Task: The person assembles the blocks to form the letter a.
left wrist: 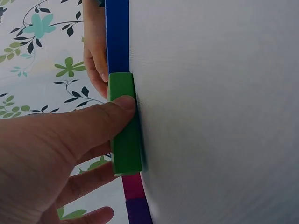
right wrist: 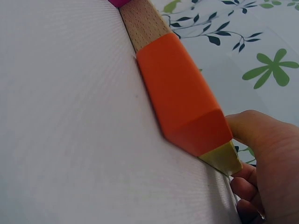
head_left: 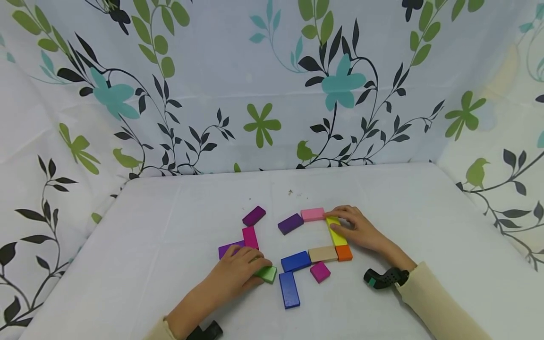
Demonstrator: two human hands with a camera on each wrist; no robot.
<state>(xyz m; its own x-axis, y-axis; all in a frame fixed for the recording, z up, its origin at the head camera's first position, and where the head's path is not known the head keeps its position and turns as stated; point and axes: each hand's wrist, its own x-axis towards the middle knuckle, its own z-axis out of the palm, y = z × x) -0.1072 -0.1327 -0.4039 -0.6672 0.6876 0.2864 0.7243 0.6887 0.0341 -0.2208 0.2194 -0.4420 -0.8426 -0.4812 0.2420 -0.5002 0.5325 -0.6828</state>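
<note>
My left hand [head_left: 238, 269] pinches a green wooden block [left wrist: 125, 135] between thumb and fingers, low over the white table. Just beyond it lie a magenta block [head_left: 250, 237] and a purple block [head_left: 230, 249], the latter partly hidden by the hand. On the right, my right hand [head_left: 359, 229] grips a yellow block [head_left: 336, 231], thumb along its side and fingertips at its far end, close to a pink block [head_left: 312, 214]. The yellow block's near end meets an orange block [right wrist: 182, 88], which adjoins a natural wood block [head_left: 322, 254].
Between the hands lie two blue blocks, one crosswise [head_left: 296, 261] and one lengthwise [head_left: 289, 290]. A small magenta block [head_left: 320, 272] is beside them. Farther back are a dark purple block [head_left: 291, 224] and a plum block [head_left: 254, 216]. Patterned cloth [head_left: 280, 85] hangs behind the table [head_left: 178, 212].
</note>
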